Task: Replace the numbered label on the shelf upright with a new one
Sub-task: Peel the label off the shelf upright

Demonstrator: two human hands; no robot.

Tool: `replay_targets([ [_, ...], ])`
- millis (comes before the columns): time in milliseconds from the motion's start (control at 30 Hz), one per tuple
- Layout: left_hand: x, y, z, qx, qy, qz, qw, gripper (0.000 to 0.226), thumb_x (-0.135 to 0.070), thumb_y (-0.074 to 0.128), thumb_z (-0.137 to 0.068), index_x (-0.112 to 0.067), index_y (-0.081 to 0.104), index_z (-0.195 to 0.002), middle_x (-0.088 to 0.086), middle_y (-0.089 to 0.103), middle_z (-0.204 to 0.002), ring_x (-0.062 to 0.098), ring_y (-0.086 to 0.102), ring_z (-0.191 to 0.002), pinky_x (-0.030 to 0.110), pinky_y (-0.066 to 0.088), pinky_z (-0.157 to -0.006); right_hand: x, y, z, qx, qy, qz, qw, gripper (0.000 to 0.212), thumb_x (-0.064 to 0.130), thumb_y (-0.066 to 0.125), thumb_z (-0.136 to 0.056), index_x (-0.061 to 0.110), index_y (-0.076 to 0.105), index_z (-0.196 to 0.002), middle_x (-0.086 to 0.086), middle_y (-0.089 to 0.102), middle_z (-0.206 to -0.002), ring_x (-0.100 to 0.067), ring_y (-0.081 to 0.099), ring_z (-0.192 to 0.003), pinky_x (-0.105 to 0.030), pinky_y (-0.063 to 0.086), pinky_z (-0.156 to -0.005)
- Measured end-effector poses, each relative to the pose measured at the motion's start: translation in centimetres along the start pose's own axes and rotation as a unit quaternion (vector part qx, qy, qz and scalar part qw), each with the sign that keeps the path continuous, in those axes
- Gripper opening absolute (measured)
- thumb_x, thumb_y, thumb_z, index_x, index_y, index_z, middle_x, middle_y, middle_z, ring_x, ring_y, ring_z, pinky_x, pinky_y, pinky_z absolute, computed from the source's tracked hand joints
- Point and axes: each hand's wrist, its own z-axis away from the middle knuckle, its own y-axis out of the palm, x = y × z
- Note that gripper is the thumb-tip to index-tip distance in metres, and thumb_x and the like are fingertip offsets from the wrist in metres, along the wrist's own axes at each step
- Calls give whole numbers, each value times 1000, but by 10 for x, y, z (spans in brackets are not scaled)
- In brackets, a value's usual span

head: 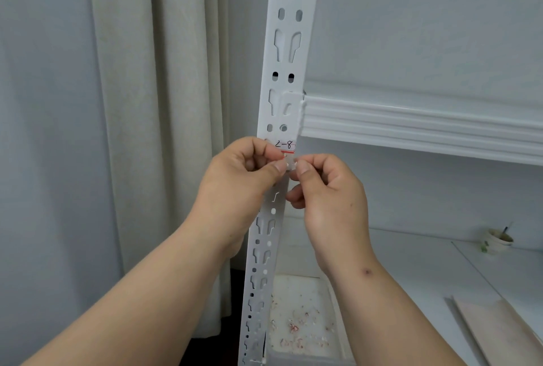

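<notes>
Against grey wall, both hands' fingers (279, 165) pinch label (285, 146) on upright (289, 42).

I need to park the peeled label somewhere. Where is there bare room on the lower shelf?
The lower shelf is bare between the right hand and the paper cup. Crowded spots: the tray of scraps beside the upright, and the boards at the front right corner.

I count two bare hands, the left hand (245, 164) and the right hand (327, 186), at frame centre; one white slotted metal shelf upright (283, 72); one handwritten label (285, 146); one pale curtain (158, 101) left; one paper cup (498, 241) lower right
</notes>
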Motion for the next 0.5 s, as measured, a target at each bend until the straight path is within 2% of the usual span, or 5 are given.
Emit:
replay_targets([
  [100, 1, 0, 3, 18, -3, 7, 1000, 24, 3, 68, -85, -18, 64, -75, -6, 61, -62, 10, 54, -62, 19, 47, -65, 3, -1, 0, 14, 16, -13, 1000, 14, 13, 55, -93, 16, 67, -86, 4, 69, -74, -5, 59, -54, -29, 53, -62],
  [267, 1, 1, 5, 24, -12, 9, 1000, 22, 1, 68, -86, -18, 66, -76, -6, 66, -65, 10, 58, -63, 20, 50, -67, 5, -3, 3, 45, 32, -32, 998, 14, 16, 56, -93, 17, 69, -87, 7, 67, -68, -1, 58, -54, -20, 48, -57],
  [367, 1, 2, 7, 15, -10, -5, 1000, 16, -2, 70, -86, -16, 69, -79, 1, 68, -73, 12, 61, -69, 24, 52, -70, 2, -4, 5, 49, 40, -46, 997, 16, 19, 57, -93, 19, 70, -84, 4, 69, -68, -7, 60, -59, -26, 50, -61],
  [500, 2, 5, 10, 7, -7, -21, 1000, 15, -3, 70, -86, -17, 70, -81, -3, 72, -74, 9, 66, -73, 20, 54, -71, 3, -7, 5, 72, 105, -125, 984, 20, 16, 59, -92, 20, 70, -76, 3, 70, -69, -14, 58, -61, -30, 49, -61],
])
